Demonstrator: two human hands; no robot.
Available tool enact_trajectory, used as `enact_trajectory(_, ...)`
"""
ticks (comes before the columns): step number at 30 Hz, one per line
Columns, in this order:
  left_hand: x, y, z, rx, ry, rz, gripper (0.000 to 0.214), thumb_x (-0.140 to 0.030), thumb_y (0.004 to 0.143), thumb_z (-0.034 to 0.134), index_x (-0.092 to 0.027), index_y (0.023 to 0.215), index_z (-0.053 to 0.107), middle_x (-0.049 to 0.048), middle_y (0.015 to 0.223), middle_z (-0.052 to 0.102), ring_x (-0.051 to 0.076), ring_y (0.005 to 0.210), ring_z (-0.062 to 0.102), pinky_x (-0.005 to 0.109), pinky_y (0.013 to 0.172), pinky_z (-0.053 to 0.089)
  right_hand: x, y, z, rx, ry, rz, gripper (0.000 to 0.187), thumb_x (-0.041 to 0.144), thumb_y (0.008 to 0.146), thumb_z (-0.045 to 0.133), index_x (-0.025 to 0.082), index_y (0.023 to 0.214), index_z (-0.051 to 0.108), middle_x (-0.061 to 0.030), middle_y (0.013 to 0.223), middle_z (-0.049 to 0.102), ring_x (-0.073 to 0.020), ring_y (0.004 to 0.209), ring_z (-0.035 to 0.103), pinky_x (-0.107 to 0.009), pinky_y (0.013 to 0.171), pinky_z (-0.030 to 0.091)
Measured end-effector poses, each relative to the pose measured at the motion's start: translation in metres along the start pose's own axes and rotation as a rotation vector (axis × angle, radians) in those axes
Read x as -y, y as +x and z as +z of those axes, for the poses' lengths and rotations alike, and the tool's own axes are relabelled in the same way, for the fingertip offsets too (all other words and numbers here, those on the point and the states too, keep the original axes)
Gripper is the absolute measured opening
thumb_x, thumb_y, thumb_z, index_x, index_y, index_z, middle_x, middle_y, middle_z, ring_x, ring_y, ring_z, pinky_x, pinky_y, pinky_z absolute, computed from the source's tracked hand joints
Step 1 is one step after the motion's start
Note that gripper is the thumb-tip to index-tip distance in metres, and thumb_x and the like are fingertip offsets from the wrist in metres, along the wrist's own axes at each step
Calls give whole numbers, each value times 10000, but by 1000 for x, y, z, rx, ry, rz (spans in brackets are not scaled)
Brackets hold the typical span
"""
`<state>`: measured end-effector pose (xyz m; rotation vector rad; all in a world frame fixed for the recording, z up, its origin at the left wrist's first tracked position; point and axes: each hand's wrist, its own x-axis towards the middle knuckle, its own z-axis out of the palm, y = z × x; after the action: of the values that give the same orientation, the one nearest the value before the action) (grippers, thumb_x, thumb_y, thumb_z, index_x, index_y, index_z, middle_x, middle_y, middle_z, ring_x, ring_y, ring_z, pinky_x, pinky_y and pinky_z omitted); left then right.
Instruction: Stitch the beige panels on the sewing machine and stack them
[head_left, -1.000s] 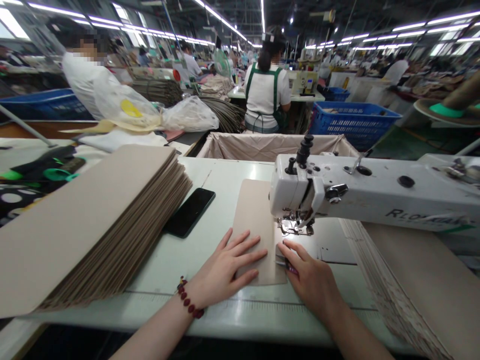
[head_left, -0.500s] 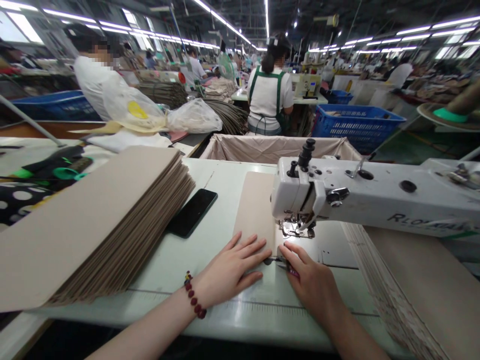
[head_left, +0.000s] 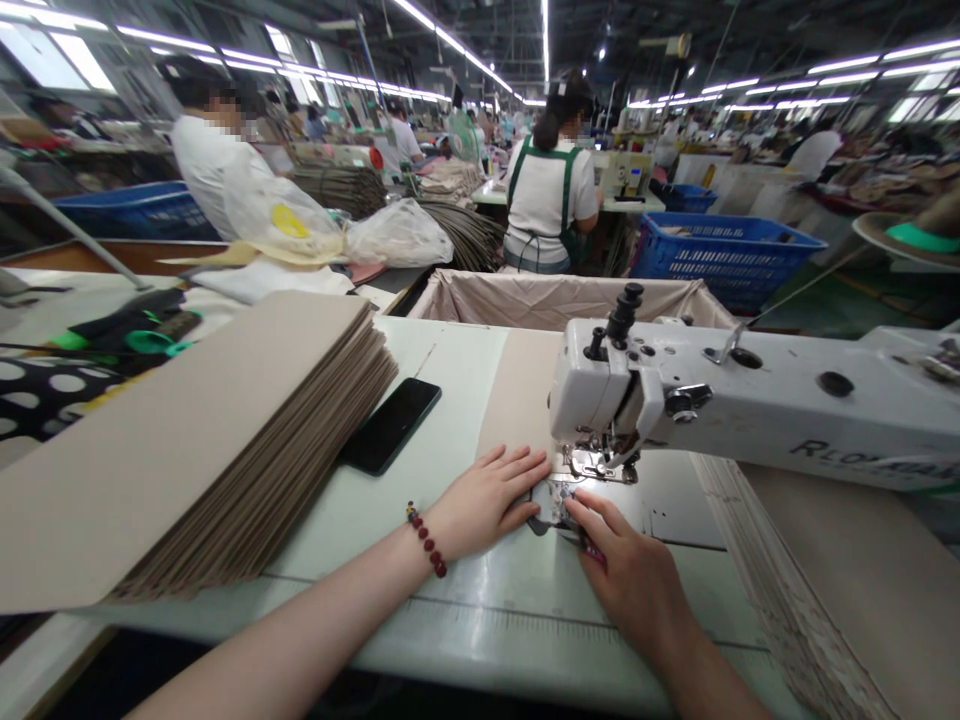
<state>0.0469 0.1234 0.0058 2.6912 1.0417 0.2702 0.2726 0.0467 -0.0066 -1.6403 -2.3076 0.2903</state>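
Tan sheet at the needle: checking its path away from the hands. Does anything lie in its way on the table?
Nothing visible does. The tan sheet reaches the far edge of the table by the lined bin; the phone lies apart on its left.

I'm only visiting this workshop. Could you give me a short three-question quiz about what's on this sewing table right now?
1. True or false: the black smartphone lies between the tall stack of beige sheets and the white sewing machine.
2. Which wrist wears the red bead bracelet? A left, B right, C both.
3. Fill in: the left hand rests flat, fingers on the near end of a single beige ____ that runs under the machine head.

Key: 1 true; 2 A; 3 sheet.
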Motion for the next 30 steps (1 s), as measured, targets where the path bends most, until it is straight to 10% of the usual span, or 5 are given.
enact_trajectory(30,3,6,2,-21,-17,-30,567,-475,973,386,-297,1486,225,5,1526,270,215,1411,228,431,1157,164,-2,0,3,-8,5,14,535,121,838,499,311,1337,463,6,1418,462,-181,960,656,-305,731,565)
